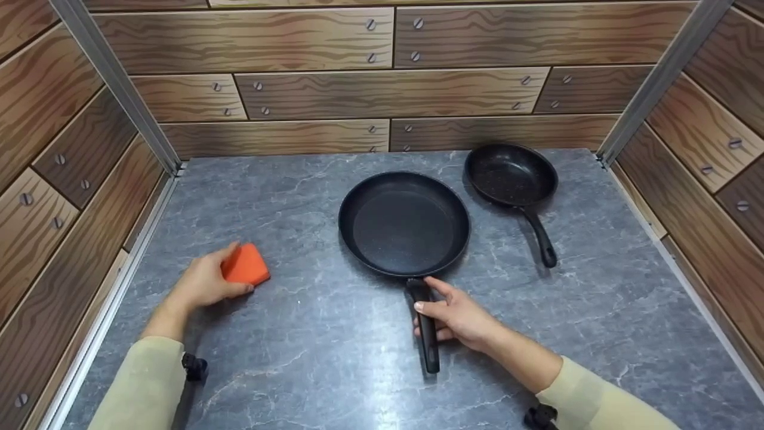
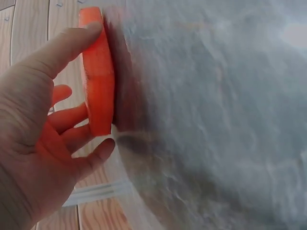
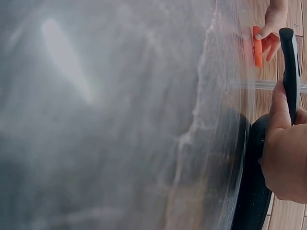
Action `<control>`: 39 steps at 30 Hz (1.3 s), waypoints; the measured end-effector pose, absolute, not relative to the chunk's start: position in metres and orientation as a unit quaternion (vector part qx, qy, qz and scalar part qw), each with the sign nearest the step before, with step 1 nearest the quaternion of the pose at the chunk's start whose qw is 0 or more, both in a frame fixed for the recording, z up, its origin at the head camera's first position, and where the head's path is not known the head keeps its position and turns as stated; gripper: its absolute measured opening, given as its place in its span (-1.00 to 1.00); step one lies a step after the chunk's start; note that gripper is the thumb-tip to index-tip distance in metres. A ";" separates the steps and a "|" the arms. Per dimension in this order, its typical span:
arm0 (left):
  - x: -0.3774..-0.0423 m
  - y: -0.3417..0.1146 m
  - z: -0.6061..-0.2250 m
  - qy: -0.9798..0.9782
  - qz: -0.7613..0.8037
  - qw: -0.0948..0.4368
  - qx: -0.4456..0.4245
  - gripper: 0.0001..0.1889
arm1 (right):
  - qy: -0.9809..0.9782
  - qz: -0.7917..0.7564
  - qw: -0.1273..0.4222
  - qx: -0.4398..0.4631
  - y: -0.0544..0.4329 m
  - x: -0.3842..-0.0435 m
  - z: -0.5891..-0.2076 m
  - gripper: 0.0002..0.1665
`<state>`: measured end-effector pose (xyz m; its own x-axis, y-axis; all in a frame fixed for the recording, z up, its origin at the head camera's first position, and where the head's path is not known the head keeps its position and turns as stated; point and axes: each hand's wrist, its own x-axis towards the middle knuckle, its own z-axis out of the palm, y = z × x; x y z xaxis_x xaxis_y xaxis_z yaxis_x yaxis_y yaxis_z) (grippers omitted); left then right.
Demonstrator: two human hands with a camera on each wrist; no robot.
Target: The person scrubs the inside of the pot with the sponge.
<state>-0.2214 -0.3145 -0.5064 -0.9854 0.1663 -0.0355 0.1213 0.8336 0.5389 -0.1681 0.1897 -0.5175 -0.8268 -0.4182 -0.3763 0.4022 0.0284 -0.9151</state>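
Observation:
On the left side of the table, my left hand (image 1: 206,279) holds a flat orange sponge (image 1: 248,266) by its edges. In the left wrist view the thumb lies against the sponge (image 2: 99,81), and some fingers are partly hidden behind it. The large black frying pan (image 1: 406,224) sits mid-table with its handle (image 1: 430,346) pointing toward me. My right hand (image 1: 465,319) grips that handle near the pan's rim, thumb on top and fingers reaching beneath. Part of the pan also shows in the right wrist view.
A smaller black frying pan (image 1: 512,176) stands at the back right, its handle angled toward the front. The grey marbled table (image 1: 298,358) is bounded by wood-patterned walls (image 1: 316,95) at the back and both sides, with metal rails along the edges.

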 end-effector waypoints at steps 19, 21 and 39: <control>-0.246 -0.227 -0.459 0.940 0.308 -0.021 0.148 -0.05 | 0.668 -0.693 0.271 0.004 0.185 -0.167 -0.519 0.12; -0.250 -0.215 -0.454 0.938 0.306 -0.021 0.160 -0.06 | 0.667 -0.694 0.271 0.004 0.185 -0.167 -0.520 0.12; -0.284 -0.128 -0.451 0.924 0.285 -0.002 0.256 -0.31 | 0.671 -0.690 0.272 0.004 0.185 -0.166 -0.520 0.11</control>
<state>-0.2842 -0.1276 -0.4508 -0.8686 0.4724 0.1499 0.4747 0.7061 0.5254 -0.1664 0.1853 -0.5202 -0.8525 -0.3700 -0.3693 0.3794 0.0482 -0.9240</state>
